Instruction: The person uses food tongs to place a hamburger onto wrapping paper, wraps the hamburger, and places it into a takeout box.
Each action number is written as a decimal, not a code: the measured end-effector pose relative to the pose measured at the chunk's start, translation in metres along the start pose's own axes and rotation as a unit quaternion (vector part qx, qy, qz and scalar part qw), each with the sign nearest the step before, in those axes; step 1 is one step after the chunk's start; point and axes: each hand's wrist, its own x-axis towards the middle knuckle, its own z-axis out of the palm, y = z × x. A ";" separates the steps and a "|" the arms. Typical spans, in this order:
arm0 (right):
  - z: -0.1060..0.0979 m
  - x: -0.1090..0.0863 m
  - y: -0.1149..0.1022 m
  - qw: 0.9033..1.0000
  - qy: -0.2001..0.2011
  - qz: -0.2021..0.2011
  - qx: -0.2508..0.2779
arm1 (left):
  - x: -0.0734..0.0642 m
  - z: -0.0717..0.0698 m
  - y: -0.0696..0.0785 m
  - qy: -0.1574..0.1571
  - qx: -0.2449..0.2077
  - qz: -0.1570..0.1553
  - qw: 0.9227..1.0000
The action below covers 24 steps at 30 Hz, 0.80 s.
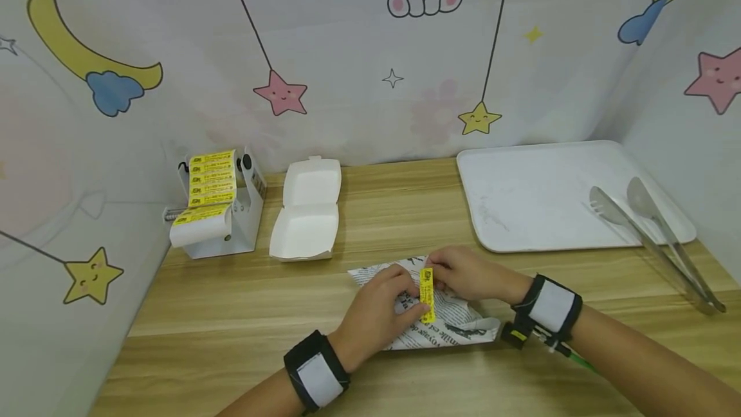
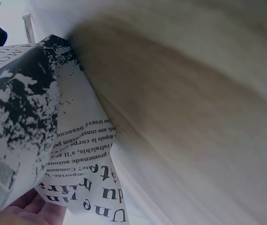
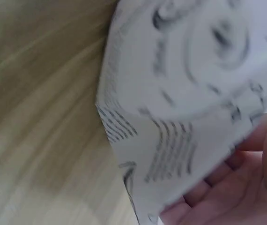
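In the head view, we find the paper [image 1: 431,338] at lower centre, folded over, so folding looks largely done to us. A yellow label [image 1: 426,288] is over it; securing that seems left. The left hand [image 1: 376,307] bends its fingers at the label's lower end, the right hand [image 1: 469,272] at its upper; whether they pinch or press, we cannot tell. In the left wrist view, we see a loose fold at left. In the right wrist view, fingers curl by the paper's edge, lower right.
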 end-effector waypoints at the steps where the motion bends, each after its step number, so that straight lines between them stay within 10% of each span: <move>1: -0.002 0.000 0.000 1.000 -0.009 0.009 0.013 | 0.000 0.000 0.000 0.002 -0.002 0.003 1.000; 15: -0.014 0.002 -0.010 0.999 -0.033 -0.013 -0.024 | 0.000 -0.002 0.001 -0.001 0.006 0.006 1.000; 24: -0.011 0.005 -0.017 0.998 -0.016 0.040 -0.045 | 0.000 -0.001 0.002 0.001 0.024 0.007 1.000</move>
